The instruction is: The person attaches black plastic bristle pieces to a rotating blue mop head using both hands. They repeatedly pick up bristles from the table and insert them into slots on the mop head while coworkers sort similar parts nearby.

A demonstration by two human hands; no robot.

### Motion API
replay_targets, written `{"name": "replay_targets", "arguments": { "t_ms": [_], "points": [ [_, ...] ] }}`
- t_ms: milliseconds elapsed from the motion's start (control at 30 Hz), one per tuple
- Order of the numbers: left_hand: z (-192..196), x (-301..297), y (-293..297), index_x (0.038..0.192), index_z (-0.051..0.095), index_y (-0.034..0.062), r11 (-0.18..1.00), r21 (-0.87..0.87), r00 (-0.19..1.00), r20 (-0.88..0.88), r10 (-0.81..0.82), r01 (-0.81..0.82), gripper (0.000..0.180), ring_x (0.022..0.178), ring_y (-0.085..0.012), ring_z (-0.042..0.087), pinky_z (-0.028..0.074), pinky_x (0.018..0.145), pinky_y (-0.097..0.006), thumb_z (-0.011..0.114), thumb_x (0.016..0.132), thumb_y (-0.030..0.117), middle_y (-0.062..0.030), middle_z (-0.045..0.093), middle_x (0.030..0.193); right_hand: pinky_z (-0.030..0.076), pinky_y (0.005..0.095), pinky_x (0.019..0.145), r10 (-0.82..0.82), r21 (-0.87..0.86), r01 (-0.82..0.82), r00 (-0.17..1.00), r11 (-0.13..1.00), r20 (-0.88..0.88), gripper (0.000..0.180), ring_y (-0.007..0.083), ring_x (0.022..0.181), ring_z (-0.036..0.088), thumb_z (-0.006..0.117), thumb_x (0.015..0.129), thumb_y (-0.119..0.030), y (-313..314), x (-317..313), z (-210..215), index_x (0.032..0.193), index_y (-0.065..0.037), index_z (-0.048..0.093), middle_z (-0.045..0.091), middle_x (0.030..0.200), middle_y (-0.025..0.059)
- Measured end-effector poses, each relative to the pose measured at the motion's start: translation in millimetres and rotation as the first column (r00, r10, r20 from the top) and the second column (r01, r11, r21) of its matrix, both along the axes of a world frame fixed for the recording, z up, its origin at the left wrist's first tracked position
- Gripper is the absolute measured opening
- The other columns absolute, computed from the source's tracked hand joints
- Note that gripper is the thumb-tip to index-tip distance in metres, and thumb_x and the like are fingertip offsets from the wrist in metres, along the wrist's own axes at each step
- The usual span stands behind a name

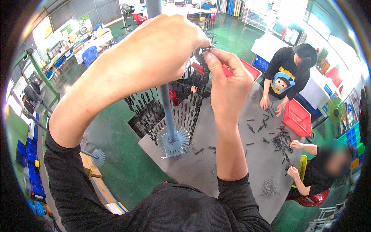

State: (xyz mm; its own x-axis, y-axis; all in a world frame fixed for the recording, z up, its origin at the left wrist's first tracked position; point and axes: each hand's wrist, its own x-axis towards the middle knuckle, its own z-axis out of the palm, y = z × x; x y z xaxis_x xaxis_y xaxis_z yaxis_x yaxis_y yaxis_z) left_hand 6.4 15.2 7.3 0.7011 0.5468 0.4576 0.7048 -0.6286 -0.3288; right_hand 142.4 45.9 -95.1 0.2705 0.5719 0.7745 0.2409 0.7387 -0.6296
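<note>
Both hands are raised at the top of the grey rack pole [167, 104], which stands on the grey table [232, 170]. Left hand [154, 54] is curled in a loose fist over the pole top, fingers bunched at the upper right; I judge it's steadying the rack so the other hand can work. Whether it grips anything I cannot tell. Right hand [228, 79] sits just right of the pole top, thumb and forefinger pinched on a small black clip [208, 48] at the uppermost ring, held at hook level. Hanging black parts [185, 104] drape around the pole in chains: small, dark, link-shaped, many per strand. A toothed grey disc [174, 141] sits low on the pole. Right of the pole, loose black pieces [280, 141] are scattered over the table, with a red bin [296, 117] beyond. Two other people work there.
</note>
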Motion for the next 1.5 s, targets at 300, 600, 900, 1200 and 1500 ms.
{"name": "replay_targets", "arguments": {
  "t_ms": [300,600,900,1200,1500],
  "points": [
    [2,-4,-9,0.104,0.064,0.0001,1.0,0.003,1.0,0.013,-0.019,0.019,0.037,0.096,-0.0353,0.06,0.048,0.084,-0.04,0.055,0.068,-0.007,-0.0175,0.064,0.104,0.04,0.0217,0.076,0.538,-0.168,-0.582,0.806,0.796,-0.245,0.014,0.0107,0.081,0.055,0.062,0.086,-0.01,4,25,6,0.091,0.004,0.064,0.062,0.085,0.005],
    [-1,-34,-4,0.109,0.062,0.0032,0.998,-0.009,0.994,0.09,-0.057,0.058,0.037,0.098,-0.0348,0.06,0.048,0.082,-0.038,0.055,0.074,-0.006,-0.0177,0.063,0.107,0.043,0.024,0.079,0.217,-0.329,-0.164,0.967,0.93,0.132,0.019,0.01,0.08,0.058,0.068,0.081,-0.017,55,124,-17,0.092,-0.002,0.069,0.066,0.083,0.0038],
    [13,-18,-17,0.113,0.057,0.0002,0.998,-0.059,0.997,0.076,0.028,-0.024,0.037,0.096,-0.0338,0.06,0.047,0.086,-0.04,0.06,0.077,0.004,-0.0168,0.062,0.103,0.046,0.0401,0.082,-0.701,0.174,0.809,0.353,0.561,0.62,0.023,0.03,0.095,0.061,0.065,0.081,-0.023,87,200,-2,0.096,-0.005,0.067,0.064,0.103,0.0132],
    [1,-13,6,0.102,0.062,-0.0025,0.994,-0.006,0.993,-0.03,0.112,-0.113,0.03,0.094,-0.0357,0.06,0.048,0.084,-0.04,0.057,0.072,-0.003,-0.0171,0.063,0.102,0.046,0.0328,0.068,0.056,0.119,-0.072,0.99,0.99,0.131,0.011,0.0224,0.075,0.06,0.069,0.074,-0.007,21,-3,2,0.084,-0.003,0.067,0.066,0.081,0.0104],
    [-1,-13,9,0.101,0.063,-0.002,0.997,0.029,0.997,-0.021,0.074,-0.073,0.036,0.092,-0.0349,0.061,0.049,0.08,-0.04,0.052,0.067,-0.007,-0.0177,0.064,0.1,0.042,0.022,0.062,0.571,0.002,-0.584,0.792,0.811,-0.218,0.008,0.0075,0.069,0.054,0.069,0.078,-0.005,35,-2,4,0.083,0.002,0.068,0.062,0.073,0.0014]
  ]
}}
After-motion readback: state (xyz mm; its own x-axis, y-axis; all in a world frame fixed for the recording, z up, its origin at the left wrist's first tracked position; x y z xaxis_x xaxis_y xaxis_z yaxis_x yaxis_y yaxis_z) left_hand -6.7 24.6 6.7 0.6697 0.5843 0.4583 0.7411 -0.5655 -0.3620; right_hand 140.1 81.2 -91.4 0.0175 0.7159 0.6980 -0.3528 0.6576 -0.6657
